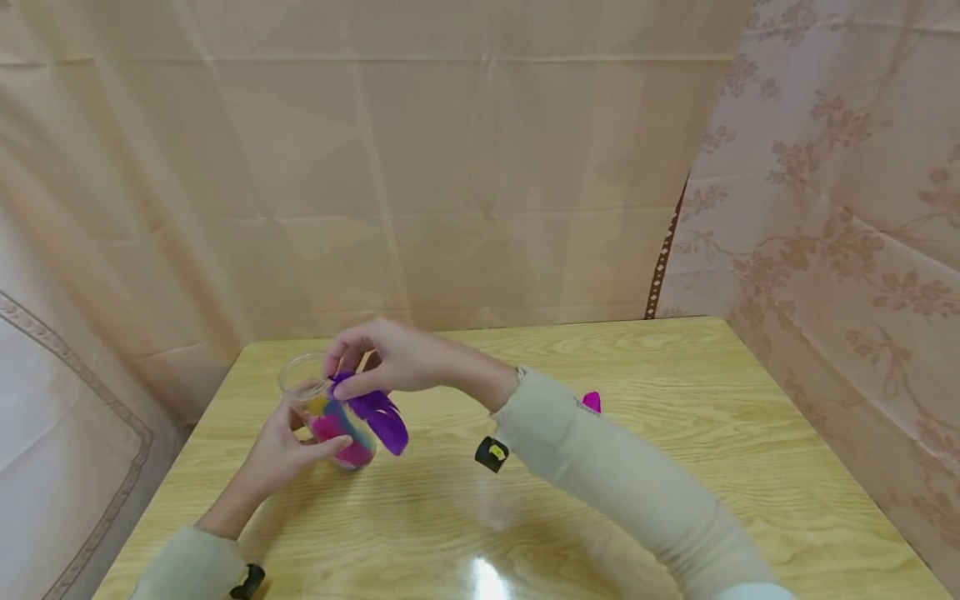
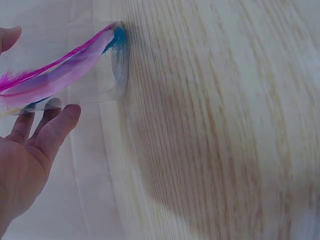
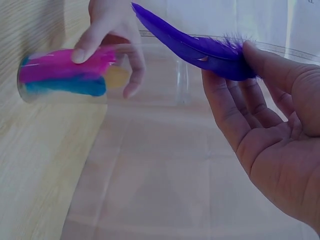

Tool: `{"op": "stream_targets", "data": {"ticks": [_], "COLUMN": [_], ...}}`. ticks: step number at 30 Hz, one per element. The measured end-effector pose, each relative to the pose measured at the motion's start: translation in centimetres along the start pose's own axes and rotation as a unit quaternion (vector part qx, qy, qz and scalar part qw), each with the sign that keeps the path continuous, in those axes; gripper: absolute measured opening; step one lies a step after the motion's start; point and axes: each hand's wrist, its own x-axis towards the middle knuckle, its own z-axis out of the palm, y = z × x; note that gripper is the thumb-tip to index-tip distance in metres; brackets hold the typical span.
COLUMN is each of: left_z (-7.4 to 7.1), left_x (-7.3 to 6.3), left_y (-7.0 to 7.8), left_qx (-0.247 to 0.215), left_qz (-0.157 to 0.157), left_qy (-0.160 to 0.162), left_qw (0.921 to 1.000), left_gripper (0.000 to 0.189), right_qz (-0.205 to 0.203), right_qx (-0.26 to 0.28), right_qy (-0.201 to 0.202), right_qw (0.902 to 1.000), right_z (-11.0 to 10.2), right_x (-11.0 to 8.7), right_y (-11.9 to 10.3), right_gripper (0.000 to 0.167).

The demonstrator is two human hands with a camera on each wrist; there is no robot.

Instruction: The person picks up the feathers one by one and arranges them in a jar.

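Note:
A clear jar (image 1: 302,372) stands tilted on the left part of the table, its open mouth up and to the left. Inside it lie pink (image 3: 65,65), blue (image 3: 65,87) and yellow (image 3: 116,77) feathers. My left hand (image 1: 281,450) grips the jar around its side, thumb across the front. Between thumb and fingers, my right hand (image 1: 386,358) pinches a purple feather (image 1: 384,421) by one end, close beside the jar's rim. The feather's other end hangs down to the right, outside the jar.
A small magenta feather (image 1: 592,402) shows on the wooden table (image 1: 720,433), partly hidden behind the right sleeve (image 1: 600,450). Beige curtains (image 1: 465,183) hang behind the table, and a flowered curtain (image 1: 847,250) hangs along its right side.

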Motion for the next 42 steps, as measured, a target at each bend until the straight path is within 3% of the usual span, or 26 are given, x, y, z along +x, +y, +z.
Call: {"op": "stream_targets", "data": {"ticks": [17, 22, 27, 32, 42], "left_z": [-0.1, -0.2, -0.1, -0.1, 0.0], "left_x": [0.1, 0.0, 0.2, 0.4, 0.4], "left_y": [-0.2, -0.3, -0.3, -0.6, -0.7], "left_qx": [-0.005, -0.016, 0.007, 0.020, 0.005], "left_qz": [0.029, 0.029, 0.025, 0.027, 0.026], "left_qy": [-0.001, -0.005, 0.006, 0.016, 0.006], "left_qw": [0.9996, 0.9994, 0.9996, 0.9993, 0.9996], "left_gripper": [0.085, 0.088, 0.090, 0.085, 0.081], "right_qz": [0.056, 0.019, -0.012, -0.020, -0.033], "right_qx": [0.028, 0.033, 0.038, 0.035, 0.043], "right_qy": [0.028, 0.056, 0.085, 0.098, 0.118], "right_qw": [0.9976, 0.9977, 0.9956, 0.9944, 0.9916], "right_z": [0.3, 0.6, 0.7, 0.9, 1.2], "right_x": [1.7, 2.6, 3.1, 3.5, 3.9], "right_y": [0.5, 0.8, 0.9, 0.8, 0.5], "right_gripper": [0.020, 0.019, 0.017, 0.015, 0.016]}}
